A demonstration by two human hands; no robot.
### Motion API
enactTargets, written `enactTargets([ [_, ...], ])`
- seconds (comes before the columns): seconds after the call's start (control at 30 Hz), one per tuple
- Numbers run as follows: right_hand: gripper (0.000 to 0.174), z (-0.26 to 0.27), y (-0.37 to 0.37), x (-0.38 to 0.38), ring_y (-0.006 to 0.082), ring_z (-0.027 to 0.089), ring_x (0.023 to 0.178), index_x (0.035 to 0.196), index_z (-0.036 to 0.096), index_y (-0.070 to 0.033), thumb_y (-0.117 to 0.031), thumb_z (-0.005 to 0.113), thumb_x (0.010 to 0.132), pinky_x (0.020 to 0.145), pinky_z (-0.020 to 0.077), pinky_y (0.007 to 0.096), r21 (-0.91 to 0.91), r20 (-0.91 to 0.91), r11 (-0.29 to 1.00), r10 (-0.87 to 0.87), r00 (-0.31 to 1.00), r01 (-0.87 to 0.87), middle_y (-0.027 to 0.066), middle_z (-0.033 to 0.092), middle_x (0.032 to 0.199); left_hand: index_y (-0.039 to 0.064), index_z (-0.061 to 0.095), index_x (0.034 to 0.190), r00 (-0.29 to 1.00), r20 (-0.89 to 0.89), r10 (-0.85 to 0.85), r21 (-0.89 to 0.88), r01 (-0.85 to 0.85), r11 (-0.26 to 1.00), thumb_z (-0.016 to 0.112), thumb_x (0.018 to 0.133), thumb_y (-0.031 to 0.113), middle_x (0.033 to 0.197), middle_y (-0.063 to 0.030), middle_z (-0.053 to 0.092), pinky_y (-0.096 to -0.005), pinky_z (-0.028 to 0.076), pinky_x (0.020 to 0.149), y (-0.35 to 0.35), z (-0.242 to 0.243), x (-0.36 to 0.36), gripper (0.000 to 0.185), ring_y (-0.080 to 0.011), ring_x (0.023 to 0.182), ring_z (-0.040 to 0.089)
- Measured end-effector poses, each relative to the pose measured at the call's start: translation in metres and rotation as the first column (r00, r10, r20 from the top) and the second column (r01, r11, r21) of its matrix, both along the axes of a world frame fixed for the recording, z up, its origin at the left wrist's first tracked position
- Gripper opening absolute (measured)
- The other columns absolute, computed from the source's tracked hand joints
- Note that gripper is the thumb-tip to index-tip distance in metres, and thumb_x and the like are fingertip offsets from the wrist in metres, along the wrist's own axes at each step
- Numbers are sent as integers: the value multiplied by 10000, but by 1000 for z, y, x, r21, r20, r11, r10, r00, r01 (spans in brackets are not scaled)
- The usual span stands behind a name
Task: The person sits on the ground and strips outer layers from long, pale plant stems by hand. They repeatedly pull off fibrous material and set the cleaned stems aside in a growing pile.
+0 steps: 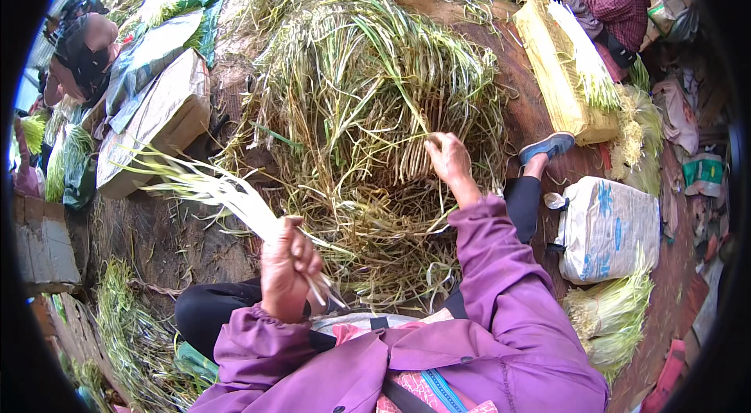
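Note:
My left hand is closed around a bunch of pale, long-leaved stalks. The leaves fan out to the upper left, and the white stalk ends poke out below my fist. Straight ahead lies a big heap of untrimmed leafy stalks, with dry brown strands among the green ones. My right hand is at the near right side of this heap, thumb and forefinger pinched on a thin yellowish stalk. Just left of those fingertips, brownish stalk ends hang in a row.
A white sack bundle stands at my right, beside tied pale stalks. Farther right, a person sits by a yellow wrapped block bearing stalks. A pale box-shaped bundle lies at left, with another person beyond.

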State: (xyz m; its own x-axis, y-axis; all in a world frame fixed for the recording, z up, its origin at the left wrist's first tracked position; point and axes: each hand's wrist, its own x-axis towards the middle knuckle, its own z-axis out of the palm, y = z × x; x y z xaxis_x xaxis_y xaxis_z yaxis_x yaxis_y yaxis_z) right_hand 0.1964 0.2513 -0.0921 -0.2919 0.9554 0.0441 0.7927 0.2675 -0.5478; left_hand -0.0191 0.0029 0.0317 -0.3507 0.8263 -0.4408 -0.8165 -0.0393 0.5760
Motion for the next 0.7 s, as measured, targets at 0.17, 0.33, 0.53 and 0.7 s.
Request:
enactTargets([
  [0.17,207,-23,25,4,177,540,560,847,566,-57,-258,598,812,486,446,346,-56,297,998,46,954,-30,58,565,721,10,481,945,994,10,-106,-174,106,979,527,881,256,508,24,385,-224,300,339,11,-39,15,258,-65,361,321],
  [0.33,127,-2,-49,-8,142,479,499,757,545,-41,-157,574,798,427,414,276,9,100,985,171,980,-172,65,553,707,17,521,929,976,-148,-161,-230,125,965,553,867,199,664,-68,569,-205,337,327,11,-60,23,194,-63,347,368],
  [0.53,201,43,-148,-6,157,502,481,665,520,-64,-208,580,792,409,415,296,50,-130,926,377,917,-374,54,535,621,27,496,983,914,-271,-303,-261,233,937,558,862,203,815,-104,622,-192,315,310,9,-72,40,223,-43,345,361],
  [0.7,204,61,-195,-13,276,563,590,666,512,-44,-211,596,747,515,444,373,-15,-292,901,412,863,-434,102,535,653,8,517,979,818,-400,-415,-343,286,895,563,856,222,703,-64,604,-186,307,296,8,-76,46,251,-48,327,362],
])
